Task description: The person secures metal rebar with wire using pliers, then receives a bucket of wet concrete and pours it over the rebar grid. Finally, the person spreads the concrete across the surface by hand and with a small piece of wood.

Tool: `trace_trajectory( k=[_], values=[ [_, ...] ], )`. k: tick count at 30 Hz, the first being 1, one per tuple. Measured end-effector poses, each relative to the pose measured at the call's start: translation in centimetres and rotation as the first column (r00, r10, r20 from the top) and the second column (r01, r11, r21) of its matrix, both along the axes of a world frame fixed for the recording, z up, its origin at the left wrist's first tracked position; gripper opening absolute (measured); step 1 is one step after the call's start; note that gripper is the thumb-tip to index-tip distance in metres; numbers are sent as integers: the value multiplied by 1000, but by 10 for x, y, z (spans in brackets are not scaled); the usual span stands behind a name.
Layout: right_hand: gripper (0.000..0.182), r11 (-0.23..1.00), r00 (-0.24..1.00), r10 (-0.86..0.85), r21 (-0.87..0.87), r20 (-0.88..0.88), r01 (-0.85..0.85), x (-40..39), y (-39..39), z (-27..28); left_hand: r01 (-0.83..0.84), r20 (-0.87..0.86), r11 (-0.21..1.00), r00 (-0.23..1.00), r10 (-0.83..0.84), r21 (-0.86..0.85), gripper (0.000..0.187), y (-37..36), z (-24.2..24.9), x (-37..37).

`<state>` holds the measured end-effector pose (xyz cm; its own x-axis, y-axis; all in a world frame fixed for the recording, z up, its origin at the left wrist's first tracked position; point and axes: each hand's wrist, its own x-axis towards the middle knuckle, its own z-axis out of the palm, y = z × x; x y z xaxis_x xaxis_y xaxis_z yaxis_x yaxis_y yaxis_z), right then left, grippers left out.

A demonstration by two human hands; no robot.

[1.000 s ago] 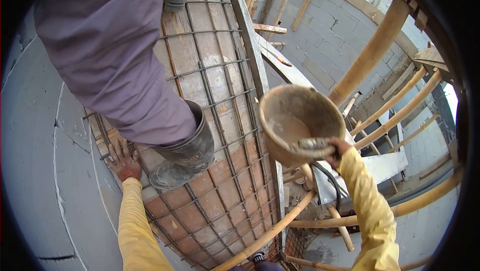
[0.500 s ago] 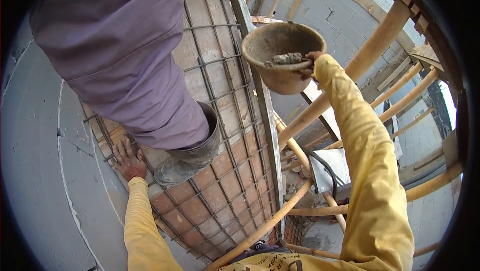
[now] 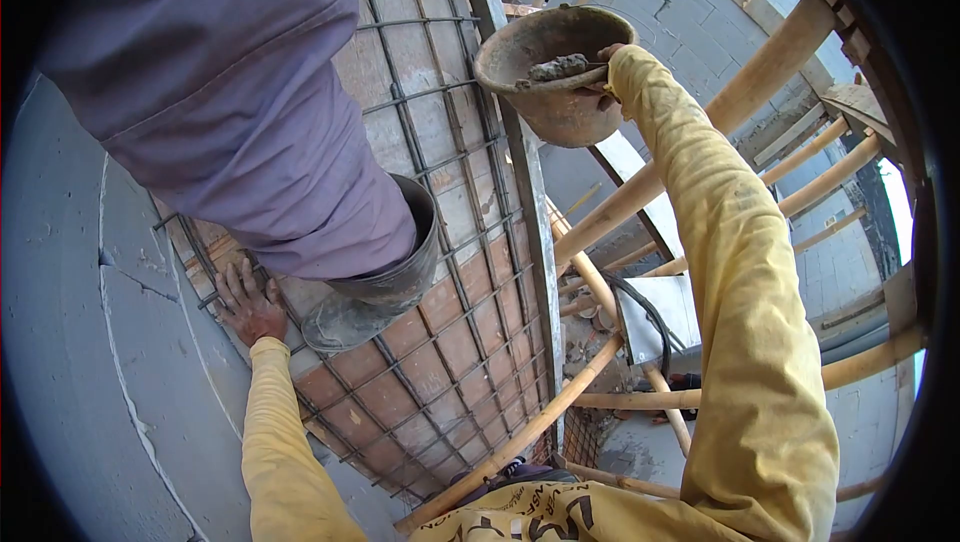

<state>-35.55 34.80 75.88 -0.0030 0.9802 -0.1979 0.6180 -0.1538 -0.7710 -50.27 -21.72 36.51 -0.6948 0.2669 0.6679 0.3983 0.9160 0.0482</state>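
Head view. Your right hand (image 3: 603, 72) is raised toward one o'clock, fingers clenched on the rim of a worn, mortar-crusted pan (image 3: 556, 70); the pan hangs beyond the edge of the deck, tilted slightly, with a grey lump of mortar (image 3: 556, 67) lying at its near rim beside your knuckles. Your left hand (image 3: 247, 304), at eight o'clock, lies flat with fingers spread and released, palm down on the rebar mesh (image 3: 455, 232) where the mesh meets the grey concrete block wall (image 3: 90, 372). Just beside that hand, toward three o'clock, stands a co-worker's dirty rubber boot (image 3: 375, 292), planted on the mesh over brown formwork boards (image 3: 440, 342); the purple trouser leg (image 3: 220, 92) above it fills the upper left. Bamboo props (image 3: 760, 82) cross the space below the pan from four to two o'clock, and a black hose (image 3: 650, 317) loops over a pale panel (image 3: 670, 312) near centre. Both your sleeves (image 3: 740, 272) are yellow. At six o'clock, black lettering shows on the yellow garment (image 3: 540, 517), cut off and not readable.
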Motion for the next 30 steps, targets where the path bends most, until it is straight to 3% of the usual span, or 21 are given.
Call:
trace_trajectory(
  k=[9,21,27,28,30],
  values=[
    [46,996,994,-28,88,104,19,-27,-18,5,19,-10,1000,1000,-19,13,62,-1,-1,-1],
    [49,995,993,-12,99,115,1,0,-15,-22,17,-68,1000,998,-15,26,62,3,1,-4],
    [51,998,978,21,-59,-208,-34,93,4,-84,12,-104,1000,995,-11,13,60,3,-2,-4],
    [53,999,947,42,15,-319,-40,117,-13,-99,7,-108,1000,994,-6,9,60,3,-2,-5],
    [58,987,852,-42,-152,-523,-45,157,-34,-118,11,-115,1000,993,-10,7,59,2,-4,-4]
  ],
)
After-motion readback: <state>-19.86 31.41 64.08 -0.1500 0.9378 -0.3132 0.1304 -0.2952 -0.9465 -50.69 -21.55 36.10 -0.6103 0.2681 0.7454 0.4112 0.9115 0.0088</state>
